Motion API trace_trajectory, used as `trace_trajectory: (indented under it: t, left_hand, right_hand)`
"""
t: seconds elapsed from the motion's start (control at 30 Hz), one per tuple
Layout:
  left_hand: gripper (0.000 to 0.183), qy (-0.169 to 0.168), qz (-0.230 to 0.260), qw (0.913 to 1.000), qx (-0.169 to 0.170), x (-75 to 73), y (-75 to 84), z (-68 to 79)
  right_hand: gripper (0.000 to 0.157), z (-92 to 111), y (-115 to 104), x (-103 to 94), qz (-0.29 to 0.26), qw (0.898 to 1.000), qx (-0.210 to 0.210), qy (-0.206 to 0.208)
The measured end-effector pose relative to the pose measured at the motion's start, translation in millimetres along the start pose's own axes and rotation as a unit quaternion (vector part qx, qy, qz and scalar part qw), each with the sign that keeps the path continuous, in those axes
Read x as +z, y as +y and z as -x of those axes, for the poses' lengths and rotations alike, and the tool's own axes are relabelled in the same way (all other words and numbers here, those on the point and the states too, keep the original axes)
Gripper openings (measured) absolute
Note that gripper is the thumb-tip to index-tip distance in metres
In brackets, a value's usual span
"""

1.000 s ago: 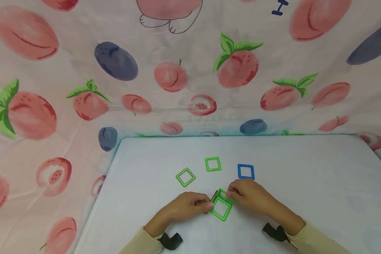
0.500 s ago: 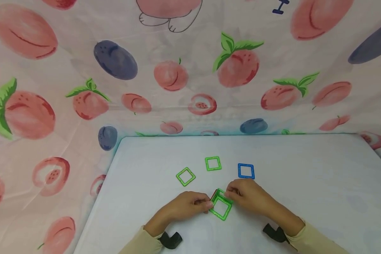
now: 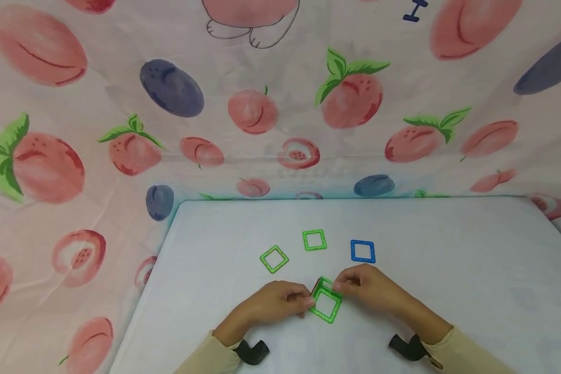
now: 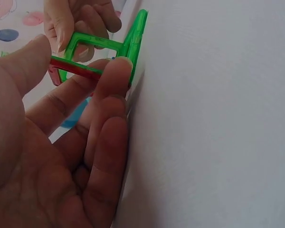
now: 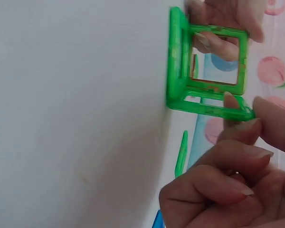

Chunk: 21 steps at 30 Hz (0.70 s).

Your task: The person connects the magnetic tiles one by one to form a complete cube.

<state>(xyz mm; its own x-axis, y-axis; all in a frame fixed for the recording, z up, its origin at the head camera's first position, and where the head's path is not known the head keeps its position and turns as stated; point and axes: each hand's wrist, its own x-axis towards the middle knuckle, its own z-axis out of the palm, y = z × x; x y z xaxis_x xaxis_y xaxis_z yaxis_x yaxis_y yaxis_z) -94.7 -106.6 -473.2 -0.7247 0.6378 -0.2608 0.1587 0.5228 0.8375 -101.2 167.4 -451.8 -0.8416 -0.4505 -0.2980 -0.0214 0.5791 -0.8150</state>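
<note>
The left hand (image 3: 280, 301) pinches an upright red-edged square frame (image 4: 77, 69), the right hand (image 3: 369, 288) an upright green frame (image 4: 97, 41); both edge a flat green frame (image 3: 321, 316) on the white table (image 3: 449, 259). Beyond lie two loose green frames (image 3: 315, 249) and a blue frame (image 3: 352, 251).

White table (image 3: 449, 244), fruit-print cloth (image 3: 294, 114) behind it, 2 printed cartoon feet (image 3: 265, 37)

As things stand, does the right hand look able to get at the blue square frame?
Probably yes: the blue square frame lies just beyond the right hand with nothing between them, though that hand pinches a green square frame that would likely need releasing first.
</note>
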Motion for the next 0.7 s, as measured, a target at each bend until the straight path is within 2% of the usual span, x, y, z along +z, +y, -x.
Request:
trace_trajectory:
  t: [0.07,0.13,0.3,0.47,0.7]
  left_hand:
    - [0.025,-0.009,0.022,0.9997,-0.007,-0.7,-1.8,-0.2]
    - [0.025,-0.014,0.064,0.9977,-0.018,-1.6,-4.1,-1.2]
    - [0.032,-0.01,0.161,0.9865,-0.028,-4.1,-9.6,-4.7]
    - [0.036,-0.009,0.171,0.9849,-0.022,-4.7,-11.6,-5.4]
    - [0.031,-0.003,0.174,0.9845,-0.023,-4.7,-7.9,-3.8]
  right_hand:
    - [0.023,0,2,1.7,0.001,1.0,-0.007,0.003]
    - [0.023,-1,3,2.7,0.0,1.0,-0.012,0.005]
    - [0.022,-4,4,1.3,-0.004,0.999,-0.032,-0.007]
    - [0.023,-10,6,2.2,-0.009,0.998,-0.06,-0.022]
    - [0.025,-14,1,2.9,-0.01,0.998,-0.056,-0.036]
